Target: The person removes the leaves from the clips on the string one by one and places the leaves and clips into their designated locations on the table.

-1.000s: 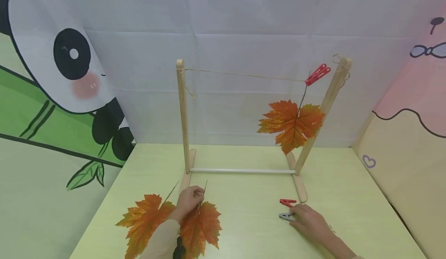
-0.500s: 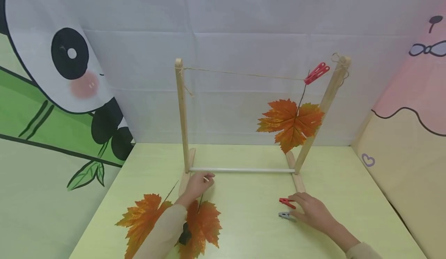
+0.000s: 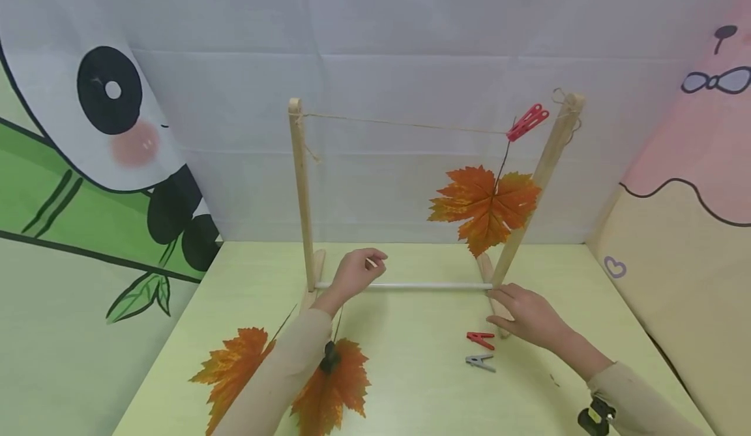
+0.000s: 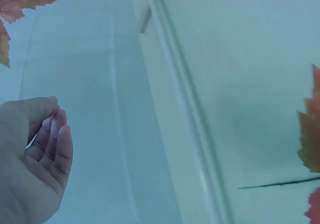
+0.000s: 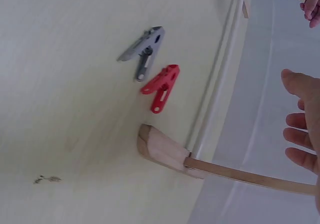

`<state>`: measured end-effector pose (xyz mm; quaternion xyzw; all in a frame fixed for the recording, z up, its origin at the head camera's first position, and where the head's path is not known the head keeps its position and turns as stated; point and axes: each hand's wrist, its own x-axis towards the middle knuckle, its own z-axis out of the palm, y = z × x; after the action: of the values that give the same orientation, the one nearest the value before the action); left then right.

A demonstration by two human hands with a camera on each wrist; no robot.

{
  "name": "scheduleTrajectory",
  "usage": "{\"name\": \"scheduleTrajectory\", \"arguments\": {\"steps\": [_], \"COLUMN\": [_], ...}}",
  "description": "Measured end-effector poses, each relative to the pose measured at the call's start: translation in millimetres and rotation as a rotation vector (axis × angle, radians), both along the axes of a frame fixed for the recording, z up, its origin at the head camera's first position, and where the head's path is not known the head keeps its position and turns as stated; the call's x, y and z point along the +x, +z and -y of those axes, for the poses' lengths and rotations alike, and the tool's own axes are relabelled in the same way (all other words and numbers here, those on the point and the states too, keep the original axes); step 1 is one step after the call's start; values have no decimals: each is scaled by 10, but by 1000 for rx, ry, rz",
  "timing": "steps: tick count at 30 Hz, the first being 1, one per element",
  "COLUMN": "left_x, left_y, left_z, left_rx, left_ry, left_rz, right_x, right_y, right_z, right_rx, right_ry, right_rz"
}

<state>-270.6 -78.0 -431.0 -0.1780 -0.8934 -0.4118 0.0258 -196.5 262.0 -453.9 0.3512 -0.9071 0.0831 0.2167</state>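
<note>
My left hand (image 3: 359,272) is raised over the stand's white crossbar (image 3: 434,286), with fingers loosely curled and nothing visible in them. In the left wrist view, the thumb meets the index fingertip of the left hand (image 4: 42,154). My right hand (image 3: 525,312) has relaxed, spread fingers beside the right post's foot and holds nothing. Below it, a red clothespin (image 3: 481,340) and a grey clothespin (image 3: 480,362) lie on the table. Two orange maple leaves lie at the left: one leaf (image 3: 237,364) is partly covered by my sleeve, the other leaf (image 3: 346,377) beside it.
A string (image 3: 405,124) spans the wooden left post (image 3: 302,195) and right post (image 3: 540,182). Near the right end, a red clothespin (image 3: 527,123) holds a hanging maple leaf (image 3: 487,208) by its stem. A pale cloth backdrop (image 3: 235,97) stands behind the table.
My left hand has left the right-hand leaf's stem and moved up and right to the crossbar. My right hand has moved up, away from the two clothespins, which stay on the table.
</note>
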Motion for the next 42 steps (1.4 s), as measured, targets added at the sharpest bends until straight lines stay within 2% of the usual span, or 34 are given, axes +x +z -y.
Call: {"name": "scheduleTrajectory", "arguments": {"steps": [7, 15, 21, 27, 35, 42], "left_x": [-26, -56, -78, -80, -72, -60], "left_y": [255, 487, 634, 744, 891, 1049], "left_z": [-217, -405, -513, -624, -771, -926], "left_rx": [26, 32, 31, 33, 52, 105], "left_ry": [-60, -87, -105, -114, -124, -140], "left_rz": [-48, -107, -114, -86, -56, -118], "right_x": [-134, -257, -358, -450, -515, -549], "right_y": [335, 663, 985, 1352, 1681, 1908], "right_z": [36, 41, 95, 180, 236, 243], "right_rx": [26, 59, 27, -26, -86, -110], "right_ry": [50, 89, 148, 221, 202, 186], "right_rz": [-47, -104, -168, -258, -294, -340]}}
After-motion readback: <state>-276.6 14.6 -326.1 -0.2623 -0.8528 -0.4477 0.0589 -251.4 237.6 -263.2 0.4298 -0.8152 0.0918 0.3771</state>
